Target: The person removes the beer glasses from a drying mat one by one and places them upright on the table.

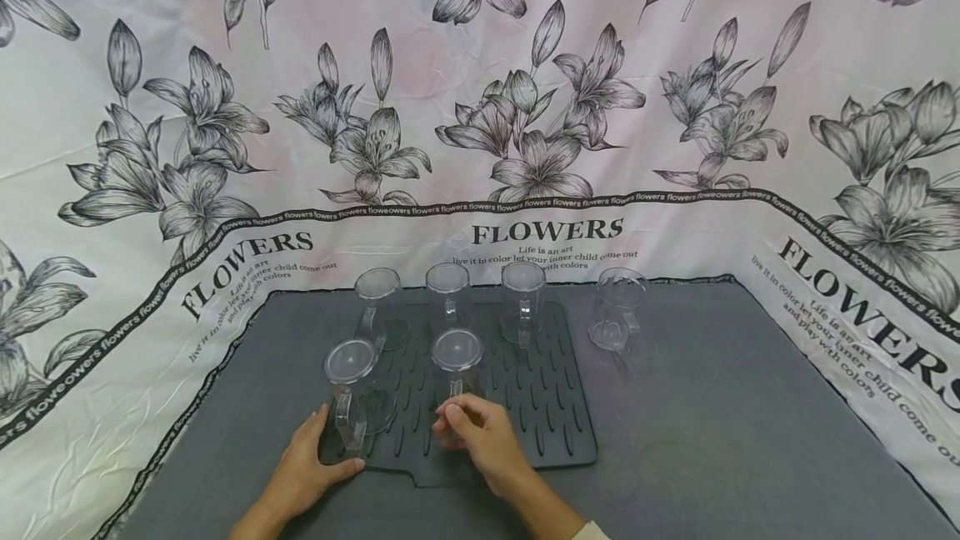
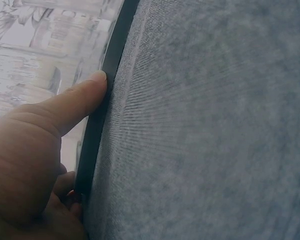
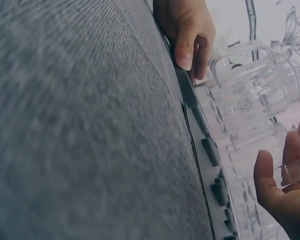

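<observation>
Clear glass mugs stand on a dark ridged drying mat (image 1: 558, 432), with flat bases facing up. My right hand (image 1: 480, 440) holds the handle of the front middle mug (image 1: 457, 352) between thumb and fingers; the handle is partly hidden. At the mat's front left corner is my left hand (image 1: 303, 469). Its straight thumb (image 2: 87, 90) touches the front edge, and the other fingers lie along the left side. Just beside that hand stands the front left mug (image 1: 351, 363), its handle towards me.
Three more mugs line the back: a left one (image 1: 378, 286), a middle one (image 1: 447, 280) and a right one (image 1: 522, 280). Off the mat, another glass mug (image 1: 618, 315) stands on the grey tabletop (image 1: 712, 440). A flower-printed cloth (image 1: 555, 248) surrounds the table's back and sides.
</observation>
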The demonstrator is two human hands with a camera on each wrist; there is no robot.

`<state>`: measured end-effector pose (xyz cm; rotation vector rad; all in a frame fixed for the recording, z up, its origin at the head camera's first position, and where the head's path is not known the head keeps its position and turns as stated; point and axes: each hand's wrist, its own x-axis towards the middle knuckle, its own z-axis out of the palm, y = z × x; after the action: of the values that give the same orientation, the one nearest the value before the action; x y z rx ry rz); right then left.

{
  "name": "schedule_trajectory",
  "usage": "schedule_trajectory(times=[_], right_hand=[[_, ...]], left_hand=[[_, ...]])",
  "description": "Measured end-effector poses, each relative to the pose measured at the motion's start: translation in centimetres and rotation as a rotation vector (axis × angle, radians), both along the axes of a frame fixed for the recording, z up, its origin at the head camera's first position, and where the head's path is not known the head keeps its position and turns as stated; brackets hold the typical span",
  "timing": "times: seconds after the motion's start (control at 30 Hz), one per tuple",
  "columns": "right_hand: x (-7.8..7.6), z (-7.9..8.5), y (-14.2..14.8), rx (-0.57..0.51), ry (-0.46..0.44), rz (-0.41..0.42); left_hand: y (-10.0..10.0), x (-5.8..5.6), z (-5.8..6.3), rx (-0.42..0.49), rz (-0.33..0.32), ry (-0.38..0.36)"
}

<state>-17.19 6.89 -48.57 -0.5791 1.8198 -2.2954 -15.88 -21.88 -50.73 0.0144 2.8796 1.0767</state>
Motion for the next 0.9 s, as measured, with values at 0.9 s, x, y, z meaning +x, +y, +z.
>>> schedule_trajectory(times=[0.9], right_hand=[[1.3,5.9,7.3,0.066,0.198,-0.118]], left_hand=[[0.0,0.0,-0.1,0.009,0.001,0.005]])
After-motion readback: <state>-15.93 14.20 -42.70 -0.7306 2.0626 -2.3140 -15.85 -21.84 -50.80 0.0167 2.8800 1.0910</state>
